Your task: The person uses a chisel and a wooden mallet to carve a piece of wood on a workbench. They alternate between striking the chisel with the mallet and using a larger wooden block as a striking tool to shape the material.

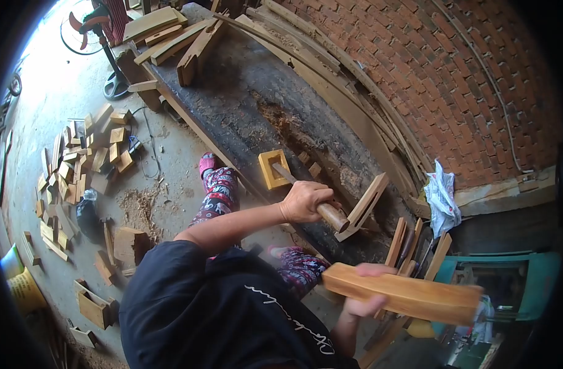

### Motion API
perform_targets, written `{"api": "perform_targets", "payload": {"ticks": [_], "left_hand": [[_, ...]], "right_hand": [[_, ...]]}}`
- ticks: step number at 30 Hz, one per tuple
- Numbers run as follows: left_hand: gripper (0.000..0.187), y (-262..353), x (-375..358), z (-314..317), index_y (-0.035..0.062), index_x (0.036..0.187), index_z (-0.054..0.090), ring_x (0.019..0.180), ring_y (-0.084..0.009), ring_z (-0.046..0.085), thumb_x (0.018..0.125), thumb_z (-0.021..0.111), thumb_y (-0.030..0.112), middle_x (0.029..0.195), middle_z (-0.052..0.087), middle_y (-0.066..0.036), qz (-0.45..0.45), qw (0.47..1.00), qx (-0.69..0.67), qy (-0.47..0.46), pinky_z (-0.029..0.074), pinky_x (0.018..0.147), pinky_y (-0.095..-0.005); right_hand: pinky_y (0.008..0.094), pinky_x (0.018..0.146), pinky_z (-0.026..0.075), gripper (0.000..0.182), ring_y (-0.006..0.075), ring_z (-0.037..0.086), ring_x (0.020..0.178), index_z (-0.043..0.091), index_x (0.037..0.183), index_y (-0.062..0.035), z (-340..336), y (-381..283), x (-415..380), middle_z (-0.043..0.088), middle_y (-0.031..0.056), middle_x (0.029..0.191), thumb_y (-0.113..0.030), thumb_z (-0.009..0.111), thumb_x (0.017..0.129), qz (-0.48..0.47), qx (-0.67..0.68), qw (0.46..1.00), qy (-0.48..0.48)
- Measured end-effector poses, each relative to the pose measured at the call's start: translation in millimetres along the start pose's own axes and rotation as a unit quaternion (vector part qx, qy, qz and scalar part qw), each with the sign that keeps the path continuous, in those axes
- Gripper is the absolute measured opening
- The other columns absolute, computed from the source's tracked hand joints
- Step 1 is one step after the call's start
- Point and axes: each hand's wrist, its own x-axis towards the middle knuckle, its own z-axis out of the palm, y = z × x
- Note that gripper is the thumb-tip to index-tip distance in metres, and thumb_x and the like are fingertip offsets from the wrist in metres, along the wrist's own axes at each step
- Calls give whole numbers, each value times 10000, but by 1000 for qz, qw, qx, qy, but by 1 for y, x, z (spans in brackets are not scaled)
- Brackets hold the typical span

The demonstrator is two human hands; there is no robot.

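Wooden-handled chisel at frame centre: my left hand is gripping it tight, its blade probably touching the small square yellow wooden frame. My right hand is clasping a long tan wooden block, lower right.

**Colours and patterns at the bench**

Long orange-tan wooden block: warm, faint darker grain. Square yellow wooden frame: pale yellow. Round wooden tool handle: mid brown. Workbench top: dark grey-black, rust-brown patches. Brick wall: red-brown, running-bond pattern. Trousers: red, white and black print.
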Motion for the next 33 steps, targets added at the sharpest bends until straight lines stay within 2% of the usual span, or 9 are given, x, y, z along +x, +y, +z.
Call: {"api": "perform_targets", "payload": {"ticks": [3, 5, 7, 10, 11, 14, 23, 29, 33], "left_hand": [[199, -1, 2, -11, 142, 828, 662, 701, -289, 647, 666, 765, 195, 714, 618, -67, 26, 1000, -17, 5, 511, 600, -397], [188, -14, -5, -4, 167, 839, 675, 698, -287, 641, 666, 749, 178, 720, 615, -56, 3, 999, 27, -29, 505, 593, -406], [186, -6, -4, -4, 113, 769, 626, 620, -281, 615, 702, 782, 189, 645, 558, -57, 62, 998, 9, -9, 475, 536, -398], [235, 8, -6, 1, 102, 730, 565, 621, -270, 612, 737, 779, 199, 658, 561, -56, 81, 996, -5, -32, 463, 524, -400], [205, 11, -11, 6, 193, 878, 676, 723, -277, 635, 683, 738, 187, 715, 579, -45, 42, 997, -2, -72, 497, 597, -404], [198, 28, -7, 9, 171, 857, 656, 714, -287, 630, 684, 748, 202, 712, 573, -53, 66, 996, -23, -62, 489, 581, -411], [337, 40, 1, 19, 91, 685, 516, 584, -295, 575, 806, 746, 306, 628, 494, -69, 77, 996, -47, -17, 430, 491, -420], [228, 31, 10, 12, 100, 782, 590, 677, -304, 621, 684, 759, 217, 704, 565, -78, 23, 999, -42, -10, 483, 568, -416], [249, 28, 21, 2, 63, 816, 582, 722, -361, 617, 648, 740, 157, 733, 576, -128, -26, 997, -77, 0, 482, 599, -430]], "right_hand": [[347, 868, 455, 605, 214, 559, 948, 433, 1250, 18, 1, 23, -20, 532, 121, 1074, -285, 711, 806, 116, -240, 946, -183], [353, 942, 418, 713, 207, 508, 1048, 372, 1346, 33, -9, 24, -30, 515, 116, 1131, -161, 741, 767, 219, -155, 951, -155], [359, 959, 413, 715, 217, 509, 1045, 353, 1357, 38, -14, 17, -25, 507, 119, 1146, -181, 712, 779, 199, -151, 957, -146], [328, 667, 480, 695, 189, 550, 710, 250, 1399, 33, -34, 39, -35, 540, 123, 918, -159, 609, 836, 150, -154, 967, -138], [315, 572, 489, 683, 179, 550, 600, 223, 1403, 32, -37, 45, -36, 549, 121, 831, -158, 580, 853, 129, -155, 970, -136], [300, 585, 464, 622, 195, 543, 578, 263, 1345, 51, -11, 20, -34, 540, 138, 703, -260, 536, 881, 169, -69, 978, -105], [317, 642, 497, 712, 208, 551, 581, 210, 1379, 84, -26, 3, -34, 535, 154, 767, -334, 526, 897, 186, -90, 976, -69], [316, 643, 505, 750, 211, 575, 614, 253, 1332, 117, -14, -37, 1, 547, 165, 770, -378, 561, 861, 108, -99, 989, -16], [307, 615, 494, 783, 197, 561, 660, 212, 1391, 87, -10, -67, 36, 510, 160, 852, -421, 533, 890, 47, -165, 983, -68]]}}
